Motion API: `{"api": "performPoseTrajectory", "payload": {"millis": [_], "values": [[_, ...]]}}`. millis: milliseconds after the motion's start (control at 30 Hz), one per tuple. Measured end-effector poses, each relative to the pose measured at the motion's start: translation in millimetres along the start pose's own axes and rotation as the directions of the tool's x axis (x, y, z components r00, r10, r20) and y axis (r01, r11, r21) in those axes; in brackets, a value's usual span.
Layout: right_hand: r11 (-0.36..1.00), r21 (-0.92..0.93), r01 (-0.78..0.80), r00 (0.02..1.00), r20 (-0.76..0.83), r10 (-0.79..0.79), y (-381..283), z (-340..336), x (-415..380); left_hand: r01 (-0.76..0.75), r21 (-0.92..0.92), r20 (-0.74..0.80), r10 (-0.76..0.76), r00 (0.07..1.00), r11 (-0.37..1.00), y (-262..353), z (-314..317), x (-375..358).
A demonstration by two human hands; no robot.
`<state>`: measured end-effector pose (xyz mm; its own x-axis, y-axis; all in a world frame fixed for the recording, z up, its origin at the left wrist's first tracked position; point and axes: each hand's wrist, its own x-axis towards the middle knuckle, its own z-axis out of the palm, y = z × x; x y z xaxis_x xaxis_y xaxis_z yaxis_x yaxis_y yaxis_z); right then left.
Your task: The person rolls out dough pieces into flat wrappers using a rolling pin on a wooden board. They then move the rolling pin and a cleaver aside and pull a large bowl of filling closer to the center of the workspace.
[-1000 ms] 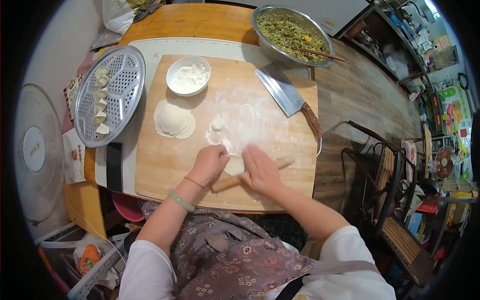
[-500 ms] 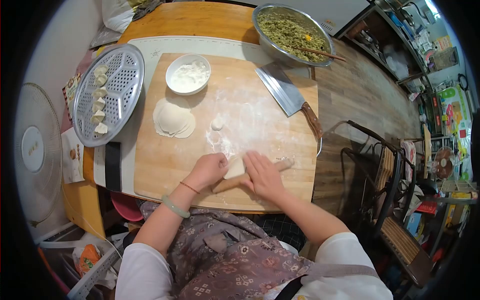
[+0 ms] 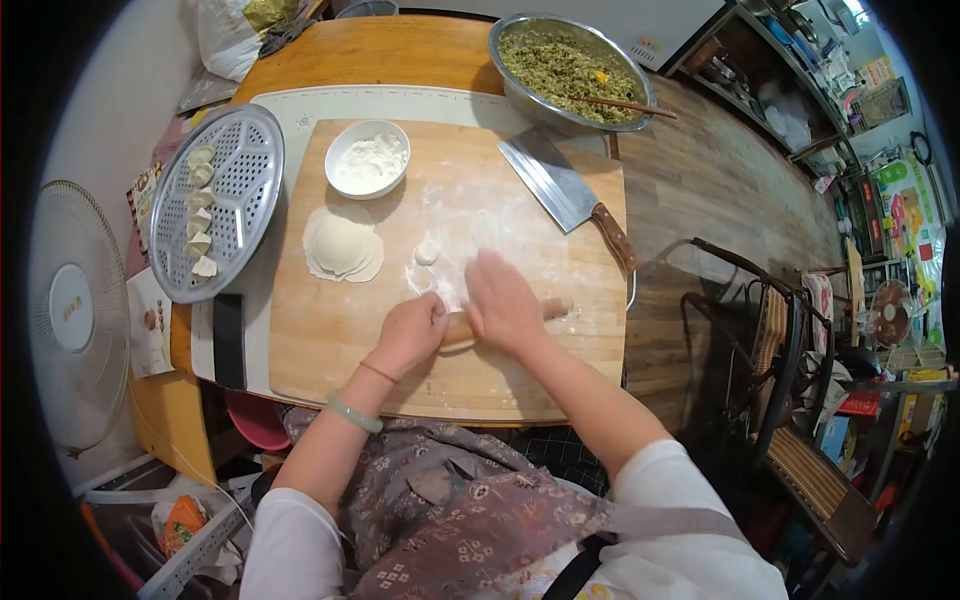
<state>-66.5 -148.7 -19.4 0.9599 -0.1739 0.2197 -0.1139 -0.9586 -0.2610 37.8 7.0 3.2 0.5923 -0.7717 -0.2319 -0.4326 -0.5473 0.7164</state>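
My left hand is closed in a pinch at the edge of a small dough wrapper, which is mostly hidden by the hands and pin. The fingers of my right hand are stretched out, its palm pressing on the wooden rolling pin. The pin lies across the wrapper on a floury wooden board. Just beyond my hands sits a small dough ball. A stack of round wrappers lies to the left, below a white bowl of flour.
A cleaver rests on the board's right side. Behind it stands a steel bowl of green filling with chopsticks. To the left, a perforated metal tray holds several dumplings. A fan and a chair flank the table.
The rolling pin and my right hand have moved forward, away from me, over the wrapper. My left hand stays at the wrapper's edge, slightly farther forward and left. The view has shifted slightly.
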Motion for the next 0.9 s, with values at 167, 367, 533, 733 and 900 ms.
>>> {"api": "performPoseTrajectory", "payload": {"millis": [167, 367, 533, 733, 900], "values": [[0.996, 0.063, -0.069, 0.997, 0.036, 0.066, -13, -15, -27, -0.029, 0.053, -0.006, 0.03, 1.0, 0.998, -3, -4, 10], [0.998, 0.056, 0.021, 0.988, 0.155, -0.029, -12, -17, -35, 0.036, -0.012, -0.026, -0.037, 0.999, 0.999, -2, -1, -9], [0.988, 0.07, -0.139, 0.989, -0.045, 0.142, -14, -16, 4, -0.015, 0.079, 0.048, 0.011, 0.999, 0.997, 5, -14, 12], [0.99, 0.131, 0.057, 0.978, 0.193, -0.082, -23, -27, -65, 0.052, -0.089, 0.038, -0.049, 0.998, 0.995, -14, -7, -17], [0.991, 0.073, -0.11, 0.992, -0.047, 0.114, -18, -14, 17, -0.064, 0.123, -0.13, 0.08, 0.988, 0.99, -2, -12, 3]]}}
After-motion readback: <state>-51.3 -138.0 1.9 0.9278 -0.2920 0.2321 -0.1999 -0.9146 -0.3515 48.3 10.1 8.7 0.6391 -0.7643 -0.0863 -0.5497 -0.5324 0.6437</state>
